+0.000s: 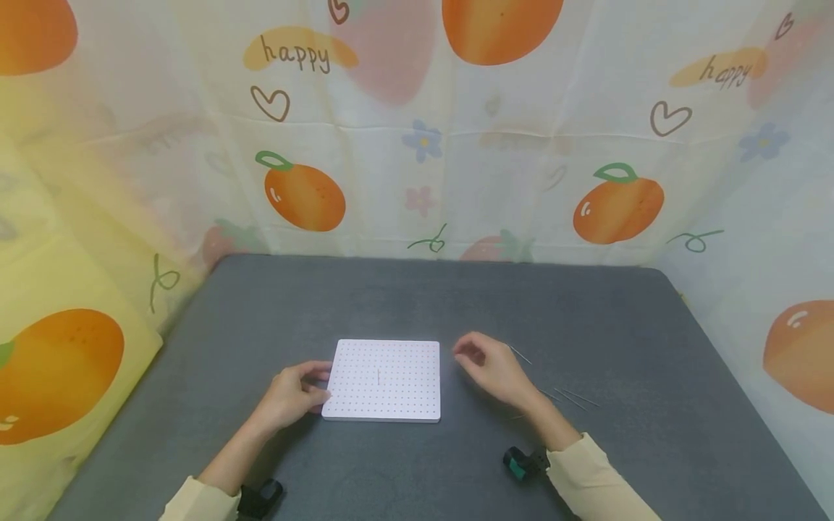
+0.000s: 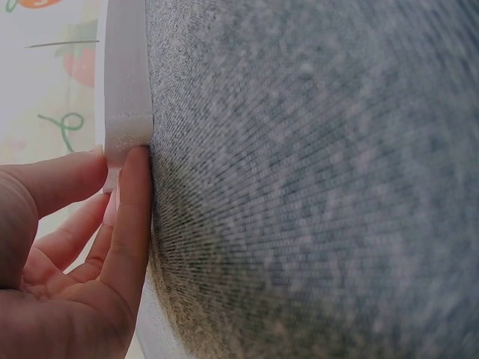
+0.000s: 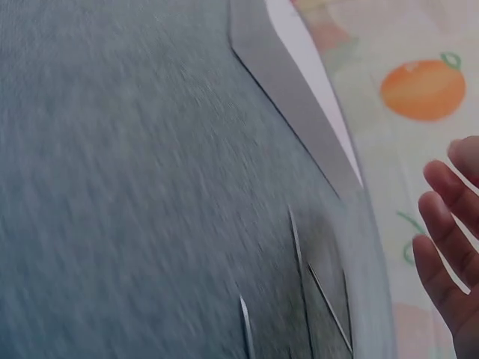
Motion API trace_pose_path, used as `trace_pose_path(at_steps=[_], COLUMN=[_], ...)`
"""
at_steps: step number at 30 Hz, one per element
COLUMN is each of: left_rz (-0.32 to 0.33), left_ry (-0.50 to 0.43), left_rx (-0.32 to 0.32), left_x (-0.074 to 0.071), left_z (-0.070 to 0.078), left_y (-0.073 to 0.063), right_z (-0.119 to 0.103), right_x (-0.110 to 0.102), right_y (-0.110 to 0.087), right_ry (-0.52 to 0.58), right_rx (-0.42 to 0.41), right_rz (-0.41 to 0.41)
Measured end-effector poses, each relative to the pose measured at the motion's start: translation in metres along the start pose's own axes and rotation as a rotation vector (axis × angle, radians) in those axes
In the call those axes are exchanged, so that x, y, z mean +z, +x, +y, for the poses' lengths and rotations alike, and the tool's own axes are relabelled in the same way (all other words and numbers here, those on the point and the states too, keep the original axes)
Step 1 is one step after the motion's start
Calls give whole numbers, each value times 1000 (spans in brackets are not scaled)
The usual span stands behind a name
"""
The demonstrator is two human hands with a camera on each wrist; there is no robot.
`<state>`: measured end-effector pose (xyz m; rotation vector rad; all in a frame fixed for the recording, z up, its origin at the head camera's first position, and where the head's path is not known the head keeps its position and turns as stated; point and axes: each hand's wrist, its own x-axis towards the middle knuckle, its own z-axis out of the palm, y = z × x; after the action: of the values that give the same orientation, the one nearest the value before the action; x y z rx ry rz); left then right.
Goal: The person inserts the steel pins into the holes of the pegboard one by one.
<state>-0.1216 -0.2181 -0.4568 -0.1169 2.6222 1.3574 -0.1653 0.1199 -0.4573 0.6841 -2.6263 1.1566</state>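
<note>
A white board [image 1: 391, 402] with a grid of small holes lies on the table. One thin metal pin [image 1: 378, 377] sticks up from its middle; the same pin [image 2: 63, 43] shows side-on in the left wrist view. My left hand [image 1: 293, 394] pinches the board's left edge, thumb at the top and a finger low on its side [image 2: 129, 133]. Just off the board's right side, my right hand [image 1: 493, 369] is raised with loosely bent fingers and nothing visible in them. Its fingertips [image 3: 435, 206] appear apart from the board in the right wrist view.
Several thin metal pins [image 1: 573, 399] lie scattered on the grey table [image 1: 619, 325] to the right, under and beside the right forearm. Another pin [image 1: 520, 354] lies just beyond the right hand. A fruit-printed cloth [image 1: 456, 195] hangs behind the table.
</note>
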Motion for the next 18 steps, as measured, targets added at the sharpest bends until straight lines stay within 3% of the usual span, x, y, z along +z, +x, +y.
trace_pose_path(at_steps=[18], left_rz=[8], left_ry=[19], left_rx=[-5], left_x=[0], left_z=[0], left_y=[2], right_z=[35], right_x=[-43], right_y=[-5], right_ry=[-10], right_rx=[124], right_rz=[22])
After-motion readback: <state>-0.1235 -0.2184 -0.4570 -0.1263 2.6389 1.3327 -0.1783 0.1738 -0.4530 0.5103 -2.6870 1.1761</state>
